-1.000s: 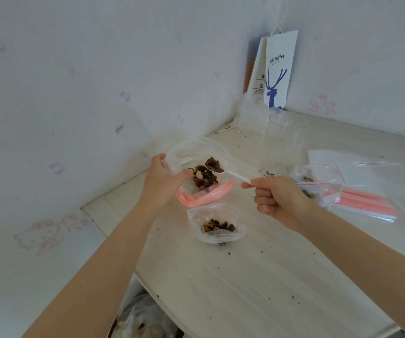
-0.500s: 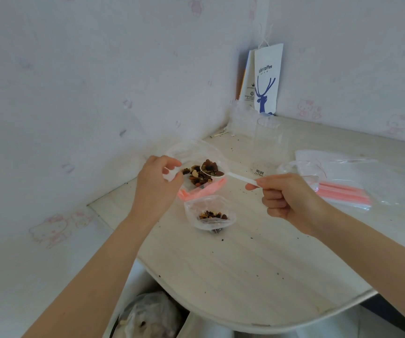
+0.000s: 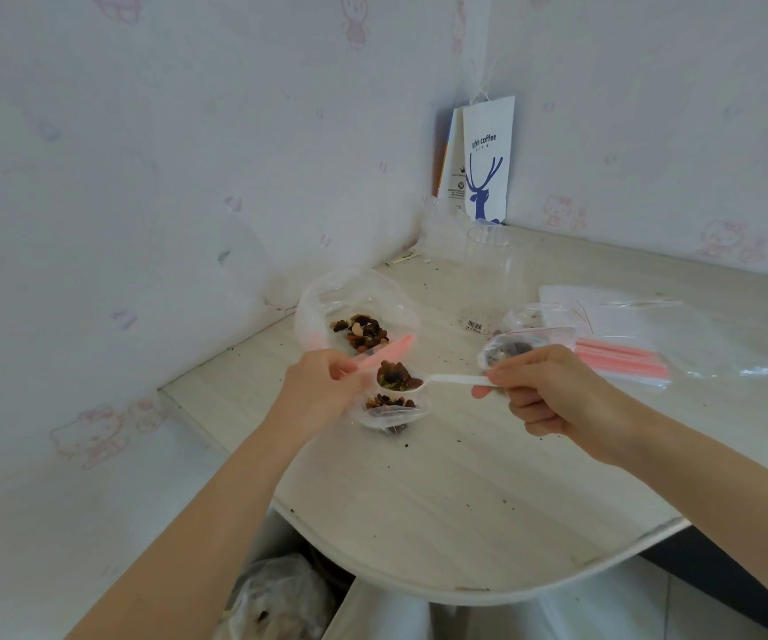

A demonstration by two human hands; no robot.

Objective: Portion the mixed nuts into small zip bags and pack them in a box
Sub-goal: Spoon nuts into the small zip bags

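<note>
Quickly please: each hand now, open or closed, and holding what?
Left hand: closed, grip on the large nut bag at its pink zip edge.
Right hand: closed, holding the white spoon, loaded with nuts.

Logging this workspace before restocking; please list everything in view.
big nut bag: one, clear with pink zip, back left
spoon: one, white, nut-filled, centre
small nut bags: two, clear; one under spoon, other further right
empty zip bags: one pack, clear with pink strips, right
cup: one, clear, at the back
paper bag: one, white with blue deer, corner
table: one, whitish, under everything
left hand: one, grips big nut bag
right hand: one, holds spoon
</note>
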